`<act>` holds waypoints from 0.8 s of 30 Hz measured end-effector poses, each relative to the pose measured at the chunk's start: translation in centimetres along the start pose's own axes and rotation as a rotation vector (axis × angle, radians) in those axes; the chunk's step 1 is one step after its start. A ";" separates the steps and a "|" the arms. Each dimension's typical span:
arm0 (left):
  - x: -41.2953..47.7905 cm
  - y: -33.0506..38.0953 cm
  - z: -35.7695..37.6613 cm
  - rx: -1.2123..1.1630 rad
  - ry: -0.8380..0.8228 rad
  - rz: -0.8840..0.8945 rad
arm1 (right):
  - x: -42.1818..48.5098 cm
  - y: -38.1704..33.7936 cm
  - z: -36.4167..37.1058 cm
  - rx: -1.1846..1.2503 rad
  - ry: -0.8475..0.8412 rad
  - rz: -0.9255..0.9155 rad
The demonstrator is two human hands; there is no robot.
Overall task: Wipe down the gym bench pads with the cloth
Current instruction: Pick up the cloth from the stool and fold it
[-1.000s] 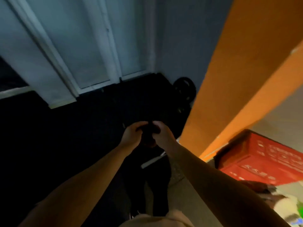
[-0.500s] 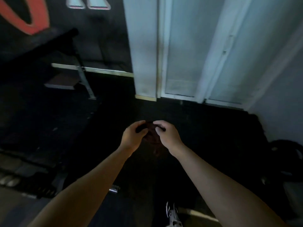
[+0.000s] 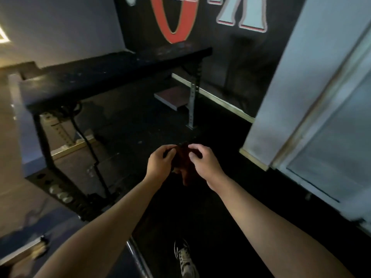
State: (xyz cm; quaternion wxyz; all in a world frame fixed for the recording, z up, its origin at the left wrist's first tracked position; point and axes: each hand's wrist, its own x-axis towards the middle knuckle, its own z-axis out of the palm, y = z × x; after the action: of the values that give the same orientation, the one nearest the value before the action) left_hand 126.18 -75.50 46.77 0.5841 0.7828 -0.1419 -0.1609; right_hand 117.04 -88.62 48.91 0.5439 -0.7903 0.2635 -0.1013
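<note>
The left grip (image 3: 160,166) and right grip (image 3: 205,166) each pinched a dark red cloth (image 3: 182,161) that hung bunched between them. The black bench (image 3: 120,67) stood beyond them to the left, well apart from the cloth. On the wall (image 3: 220,57) above, a red letter (image 3: 173,19) and a pale letter (image 3: 242,15) were cropped, forming no readable word

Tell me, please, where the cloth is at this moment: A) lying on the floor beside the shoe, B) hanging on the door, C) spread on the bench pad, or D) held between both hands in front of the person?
D: the dark reddish cloth hangs between the left hand and the right hand, whose fingers grip it in the air, short of the bench pad.
</note>
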 end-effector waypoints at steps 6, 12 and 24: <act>14.1 -0.6 -4.0 -0.167 0.207 -0.044 | 16.2 -4.9 5.3 0.048 -0.281 0.049; 25.2 2.6 -8.0 -0.282 0.387 -0.032 | 28.3 -11.2 9.9 0.065 -0.455 -0.025; 47.7 0.7 -16.9 -0.307 0.679 -0.037 | 53.1 -18.5 23.0 0.034 -0.645 -0.404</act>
State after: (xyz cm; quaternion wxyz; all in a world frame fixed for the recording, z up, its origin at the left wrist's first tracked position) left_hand 176.51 -80.61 47.87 0.7053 0.6974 0.1001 0.0781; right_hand 177.62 -93.02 50.20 0.5809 -0.8085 -0.0839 0.0430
